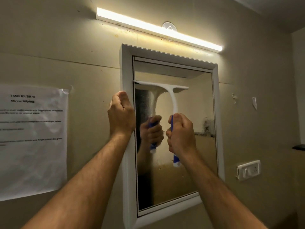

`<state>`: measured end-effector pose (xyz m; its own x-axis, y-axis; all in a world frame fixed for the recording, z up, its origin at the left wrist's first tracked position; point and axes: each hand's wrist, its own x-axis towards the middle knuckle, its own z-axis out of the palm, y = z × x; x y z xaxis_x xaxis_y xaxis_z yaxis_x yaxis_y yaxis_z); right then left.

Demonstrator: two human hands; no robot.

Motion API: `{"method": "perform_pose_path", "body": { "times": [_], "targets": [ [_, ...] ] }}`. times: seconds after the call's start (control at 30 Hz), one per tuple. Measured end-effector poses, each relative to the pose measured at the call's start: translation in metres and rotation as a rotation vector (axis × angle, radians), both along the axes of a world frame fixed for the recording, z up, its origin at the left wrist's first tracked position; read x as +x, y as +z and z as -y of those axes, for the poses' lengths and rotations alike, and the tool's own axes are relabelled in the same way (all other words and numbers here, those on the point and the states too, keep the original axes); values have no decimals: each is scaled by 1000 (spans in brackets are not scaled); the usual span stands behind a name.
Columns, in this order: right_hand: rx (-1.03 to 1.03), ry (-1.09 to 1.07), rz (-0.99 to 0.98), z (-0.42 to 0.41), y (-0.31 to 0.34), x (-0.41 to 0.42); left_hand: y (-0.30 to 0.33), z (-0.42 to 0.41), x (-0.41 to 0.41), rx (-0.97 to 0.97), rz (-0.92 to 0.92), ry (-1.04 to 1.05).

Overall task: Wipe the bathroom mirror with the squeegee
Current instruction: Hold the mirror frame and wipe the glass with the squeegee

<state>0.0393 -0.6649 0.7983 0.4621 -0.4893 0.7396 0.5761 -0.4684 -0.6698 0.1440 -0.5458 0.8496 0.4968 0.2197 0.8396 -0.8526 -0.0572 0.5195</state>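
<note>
A white-framed mirror [204,113] hangs on the beige wall. The squeegee [173,100] is white with a blue handle; its blade lies flat against the glass in the upper left part of the mirror. My right hand [180,133] is closed around the blue handle below the blade. My left hand [121,113] grips the left edge of the mirror frame [127,71], fingers curled over it. The glass shows the reflection of the hand and squeegee, plus dark smudges at the right side.
A lit tube light [158,28] runs above the mirror. A printed sheet [33,139] is taped to the wall at the left. A white switch plate [249,170] sits at the right, with a dark shelf edge [299,147] above it.
</note>
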Motion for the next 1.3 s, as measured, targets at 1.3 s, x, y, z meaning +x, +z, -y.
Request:
{"method": "perform_pose_path", "body": {
  "times": [1.3],
  "targets": [
    [175,69,-23,-12,44,-30,35,-17,-24,110,-148,-224]
  ]
}}
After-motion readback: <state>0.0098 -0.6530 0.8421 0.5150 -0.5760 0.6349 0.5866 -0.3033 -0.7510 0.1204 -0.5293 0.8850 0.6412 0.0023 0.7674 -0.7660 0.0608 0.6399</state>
